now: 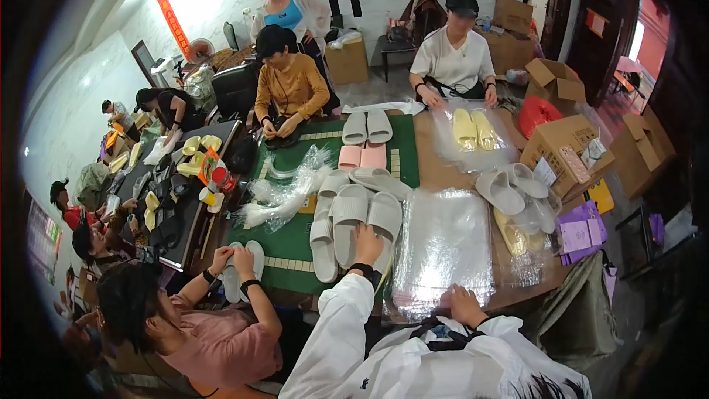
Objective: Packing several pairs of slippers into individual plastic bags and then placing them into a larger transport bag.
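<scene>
My left hand [368,247] reaches onto a pile of grey slippers [349,207], its fingers closed on the near end of a grey slipper [385,214]. Under my right hand [467,307] lies a stack of clear plastic bags [443,244]. That hand rests on the stack's near edge with fingers spread and holds nothing. Beyond the pile stand a pink pair of slippers [360,157] and another grey pair [367,127]. To the right, a whitish pair [511,188] sits over bagged yellow slippers [515,233].
A heap of clear plastic wrap [292,188] lies on the green mat [284,239]. Close at left, a co-worker in pink [221,340] handles grey slippers. Across the table, a person in white [456,59] stands by yellow slippers [475,129] on clear plastic. Cardboard boxes [565,155] line the right side.
</scene>
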The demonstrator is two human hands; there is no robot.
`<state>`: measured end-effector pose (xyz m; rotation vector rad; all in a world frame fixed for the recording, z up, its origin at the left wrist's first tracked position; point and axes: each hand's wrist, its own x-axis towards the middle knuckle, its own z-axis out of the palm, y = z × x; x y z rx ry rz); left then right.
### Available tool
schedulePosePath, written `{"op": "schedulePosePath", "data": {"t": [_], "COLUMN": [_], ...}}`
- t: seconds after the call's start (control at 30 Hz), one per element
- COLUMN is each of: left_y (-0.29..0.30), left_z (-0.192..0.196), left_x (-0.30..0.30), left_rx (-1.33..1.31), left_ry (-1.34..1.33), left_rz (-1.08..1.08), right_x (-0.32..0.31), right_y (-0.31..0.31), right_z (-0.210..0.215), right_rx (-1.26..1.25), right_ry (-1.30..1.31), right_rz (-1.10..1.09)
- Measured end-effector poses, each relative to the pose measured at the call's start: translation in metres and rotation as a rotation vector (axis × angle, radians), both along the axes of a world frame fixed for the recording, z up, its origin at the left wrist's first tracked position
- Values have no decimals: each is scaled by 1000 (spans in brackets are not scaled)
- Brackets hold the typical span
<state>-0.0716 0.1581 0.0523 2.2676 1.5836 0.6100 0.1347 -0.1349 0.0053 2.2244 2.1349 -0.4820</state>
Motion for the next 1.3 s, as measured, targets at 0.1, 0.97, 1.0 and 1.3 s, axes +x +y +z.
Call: {"op": "schedulePosePath", "data": {"t": [0.1,0.97,1.0,1.3], "left_y": [-18,-203,-203,-220], "left_z": [25,-22,-19,-55], "left_x": [12,96,84,47], "left_rx": [220,-47,-75,-290], "left_ry": [20,9,155,432], "left_rz": [87,-433,-418,-525], "right_x": [3,108,120,79], "right_y": [3,14,23,96], "right_z": [13,-14,-46,16], "right_rx": [-13,102,171,-34], "right_ry": [34,920,824,541], "right_rz": [41,-349,-362,-210]}}
